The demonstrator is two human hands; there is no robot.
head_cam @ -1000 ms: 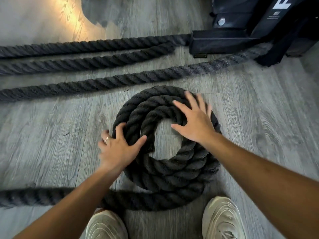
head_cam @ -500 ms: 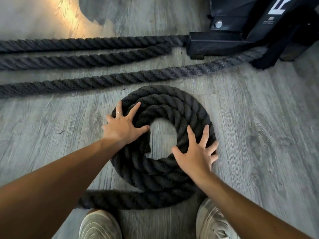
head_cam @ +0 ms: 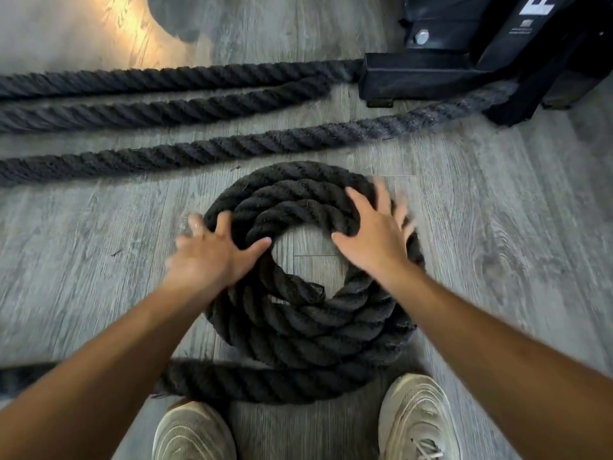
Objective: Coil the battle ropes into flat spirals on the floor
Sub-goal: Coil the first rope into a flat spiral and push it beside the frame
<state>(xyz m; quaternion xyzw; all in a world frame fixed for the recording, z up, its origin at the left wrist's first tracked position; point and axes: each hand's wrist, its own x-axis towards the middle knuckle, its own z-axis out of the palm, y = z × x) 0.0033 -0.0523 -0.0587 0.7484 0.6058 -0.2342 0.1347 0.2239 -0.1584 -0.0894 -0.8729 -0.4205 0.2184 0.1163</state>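
Battle rope coil (head_cam: 308,330) lies flat on the grey wood floor (head_cam: 497,260), about three turns wound round an open centre, just ahead of the person's two pale shoes (head_cam: 195,433). Its free tail (head_cam: 232,381) leaves the coil at six o'clock and runs off toward nine o'clock, out of frame.

At about nine o'clock on the coil rests the left hand (head_cam: 209,257), palm down, fingers (head_cam: 223,224) spread wide across the outer turns and thumb reaching the inner rim; it presses on the rope and grips nothing. Its outline is blurred. At about two o'clock the right hand (head_cam: 374,240) lies the same way, flat and splayed over all three turns, thumb at the inner edge.

Beyond the coil, at twelve o'clock, three loose rope lengths (head_cam: 166,107) stretch across the floor toward a black machine base (head_cam: 431,74) at the upper right.

The rope looks thick, heavy and coarse, stiff enough to resist tight bends and spring outward. It will probably slide on the smooth floor instead of lifting easily. Flat palms on opposite sides seem the right hold for turning or tightening the spiral; to add a turn, the tail near six o'clock is the place to take it.
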